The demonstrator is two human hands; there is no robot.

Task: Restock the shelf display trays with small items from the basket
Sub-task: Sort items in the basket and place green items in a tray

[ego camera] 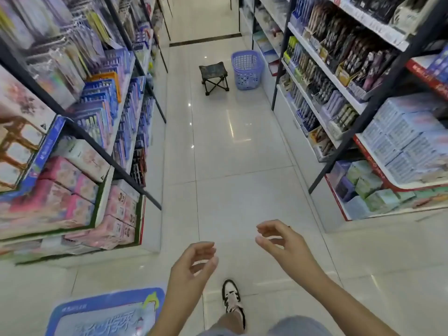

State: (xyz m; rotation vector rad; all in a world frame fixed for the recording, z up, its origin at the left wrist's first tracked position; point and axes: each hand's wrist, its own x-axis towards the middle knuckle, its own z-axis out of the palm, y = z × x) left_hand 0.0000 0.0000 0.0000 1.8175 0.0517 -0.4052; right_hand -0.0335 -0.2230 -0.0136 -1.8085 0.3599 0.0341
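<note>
A purple plastic basket (246, 69) stands on the floor far down the aisle, against the right-hand shelving; what it holds cannot be made out. My left hand (194, 265) and my right hand (278, 241) hang in front of me low in the view, fingers loosely curled, both holding nothing. Display trays with small packaged items (315, 76) line the right shelves above and beyond the basket. Both hands are far from the basket and the shelves.
A small black folding stool (214, 77) sits left of the basket. Shelves of boxed goods (80, 166) flank the tiled aisle (230, 154) on both sides. A blue floor sticker (106, 314) lies at lower left. My shoe (232, 299) steps forward.
</note>
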